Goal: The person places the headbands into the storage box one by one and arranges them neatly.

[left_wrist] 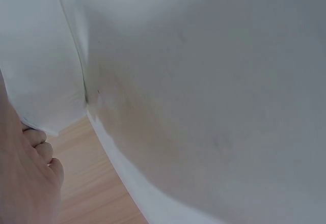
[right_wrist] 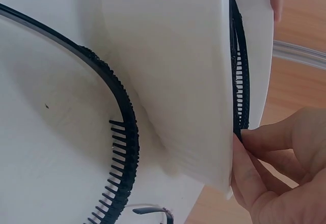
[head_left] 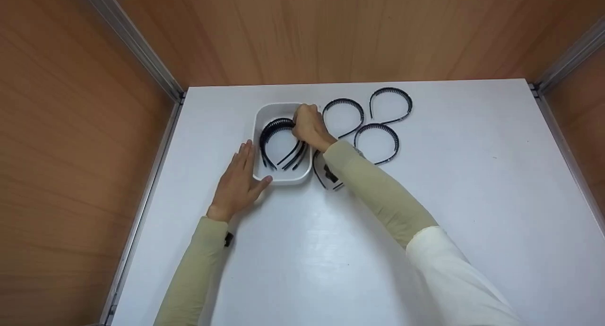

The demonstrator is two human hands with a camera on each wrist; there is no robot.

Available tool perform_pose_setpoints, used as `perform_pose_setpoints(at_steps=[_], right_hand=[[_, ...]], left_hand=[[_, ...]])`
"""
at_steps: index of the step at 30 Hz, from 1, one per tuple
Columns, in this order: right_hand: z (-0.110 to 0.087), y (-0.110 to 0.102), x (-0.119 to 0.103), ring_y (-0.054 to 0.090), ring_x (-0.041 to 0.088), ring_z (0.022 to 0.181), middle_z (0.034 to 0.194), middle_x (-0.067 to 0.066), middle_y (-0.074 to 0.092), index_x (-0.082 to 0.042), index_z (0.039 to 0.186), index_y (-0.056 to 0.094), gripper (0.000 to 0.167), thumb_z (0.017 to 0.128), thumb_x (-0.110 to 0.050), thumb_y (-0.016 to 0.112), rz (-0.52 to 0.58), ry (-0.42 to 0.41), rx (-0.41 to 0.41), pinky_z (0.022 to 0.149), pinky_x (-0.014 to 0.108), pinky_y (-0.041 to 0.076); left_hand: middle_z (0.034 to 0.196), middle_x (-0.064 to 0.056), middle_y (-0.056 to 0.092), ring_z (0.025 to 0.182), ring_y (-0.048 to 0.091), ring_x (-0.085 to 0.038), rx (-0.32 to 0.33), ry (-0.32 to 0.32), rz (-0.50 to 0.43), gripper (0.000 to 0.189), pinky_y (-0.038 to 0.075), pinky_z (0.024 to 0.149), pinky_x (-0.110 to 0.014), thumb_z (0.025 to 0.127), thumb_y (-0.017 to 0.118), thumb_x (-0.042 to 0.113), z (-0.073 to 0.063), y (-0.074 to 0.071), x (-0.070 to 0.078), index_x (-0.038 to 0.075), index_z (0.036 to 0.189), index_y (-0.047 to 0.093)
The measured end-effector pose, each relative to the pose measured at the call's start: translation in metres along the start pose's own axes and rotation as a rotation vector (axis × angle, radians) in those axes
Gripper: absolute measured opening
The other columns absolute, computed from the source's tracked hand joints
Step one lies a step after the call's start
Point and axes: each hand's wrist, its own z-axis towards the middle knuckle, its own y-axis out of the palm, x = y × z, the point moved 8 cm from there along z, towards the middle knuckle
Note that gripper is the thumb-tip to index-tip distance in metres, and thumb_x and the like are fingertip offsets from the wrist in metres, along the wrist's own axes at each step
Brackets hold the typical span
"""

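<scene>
A white plastic tub (head_left: 283, 180) holds several black toothed headbands (head_left: 270, 127), overlapping with their ends toward the near side. My left hand (head_left: 235, 184) lies along the tub's left wall, fingers straight and thumb at the near left corner; in the left wrist view its curved fingertips (left_wrist: 45, 150) show beside the tub (left_wrist: 41, 56). At the far right rim, my right hand (head_left: 310, 126) pinches a black headband (right_wrist: 245, 86) between thumb and fingers, inside the tub. Part of that band is hidden behind the tub wall in the right wrist view.
Right of the tub, three black headbands lie on the white table: one nearest the tub (head_left: 363, 114), one at the back (head_left: 410, 104), one in front (head_left: 398, 144). Another headband (head_left: 317, 172) is partly under my right forearm. Wooden panels (head_left: 331, 38) enclose the table.
</scene>
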Motion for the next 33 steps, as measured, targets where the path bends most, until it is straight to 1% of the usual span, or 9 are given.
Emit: perform_pose_setpoints(at_steps=[2,7,11,14,18,20,22,26,33], right_hand=[[0.001,0.000,0.001,0.045,0.017,0.061,0.069,0.002,0.053,-0.017,0.056,0.045,0.040,0.081,0.007,0.065,0.001,0.003,0.002,0.048,0.028,0.032],[0.001,0.000,0.003,0.047,0.018,0.063,0.071,0.003,0.054,-0.017,0.056,0.046,0.040,0.081,0.006,0.067,-0.001,0.016,0.000,0.049,0.028,0.035],[0.001,0.002,0.001,0.045,0.016,0.059,0.064,-0.002,0.044,-0.017,0.059,0.041,0.041,0.084,0.007,0.064,0.002,-0.010,-0.015,0.047,0.027,0.034],[0.000,0.004,-0.002,0.048,0.014,0.059,0.065,-0.002,0.048,-0.015,0.063,0.047,0.037,0.087,0.008,0.063,-0.013,-0.030,-0.019,0.047,0.027,0.038],[0.000,0.005,-0.006,0.062,0.017,0.072,0.084,0.011,0.072,-0.006,0.078,0.066,0.017,0.091,0.007,0.063,-0.075,-0.063,0.015,0.056,0.031,0.052],[0.000,0.005,-0.008,0.068,0.019,0.080,0.094,0.018,0.077,0.000,0.088,0.072,0.012,0.091,0.006,0.063,-0.109,-0.081,0.038,0.061,0.034,0.059],[0.000,0.005,-0.010,0.073,0.022,0.086,0.101,0.023,0.078,0.004,0.095,0.075,0.012,0.092,0.006,0.063,-0.135,-0.094,0.052,0.066,0.038,0.063],[-0.001,0.007,-0.011,0.076,0.027,0.090,0.105,0.024,0.077,0.007,0.102,0.076,0.017,0.092,0.007,0.063,-0.145,-0.097,0.050,0.070,0.041,0.066],[-0.002,0.006,-0.012,0.078,0.030,0.092,0.105,0.025,0.077,0.006,0.101,0.075,0.014,0.092,0.007,0.064,-0.153,-0.094,0.053,0.070,0.041,0.066]], left_hand=[[0.180,-0.016,0.011,0.168,0.009,-0.031,0.001,0.000,0.003,0.098,0.011,0.138,-0.044,0.106,0.056,0.059,0.000,0.000,0.000,0.000,0.170,0.013],[0.180,-0.015,0.009,0.168,0.007,-0.029,-0.015,-0.009,0.006,0.099,0.009,0.138,-0.042,0.105,0.055,0.061,0.001,0.001,0.000,0.001,0.171,0.011],[0.180,-0.016,0.009,0.168,0.006,-0.029,-0.013,-0.006,-0.001,0.099,0.008,0.138,-0.042,0.105,0.056,0.060,0.001,0.001,0.000,0.001,0.171,0.011],[0.180,-0.017,0.011,0.168,0.008,-0.031,-0.003,0.000,-0.004,0.099,0.011,0.138,-0.044,0.105,0.057,0.059,0.001,-0.001,0.001,0.000,0.170,0.012],[0.180,-0.016,0.011,0.168,0.009,-0.031,-0.001,-0.001,0.002,0.099,0.013,0.137,-0.046,0.105,0.056,0.060,0.001,-0.001,0.001,0.000,0.170,0.012],[0.180,-0.016,0.011,0.168,0.008,-0.030,-0.006,-0.006,0.003,0.099,0.012,0.138,-0.046,0.106,0.055,0.061,0.001,0.000,0.000,0.001,0.171,0.011],[0.180,-0.015,0.010,0.168,0.007,-0.029,-0.008,-0.010,0.000,0.099,0.012,0.138,-0.045,0.106,0.054,0.062,0.001,0.001,-0.001,0.001,0.171,0.011],[0.180,-0.015,0.011,0.168,0.009,-0.030,-0.005,-0.009,-0.004,0.099,0.013,0.137,-0.046,0.106,0.053,0.063,0.000,0.001,-0.001,0.002,0.171,0.011],[0.180,-0.014,0.009,0.168,0.007,-0.030,-0.017,-0.013,-0.002,0.098,0.011,0.138,-0.045,0.106,0.052,0.063,0.000,0.001,-0.001,0.002,0.171,0.010]])
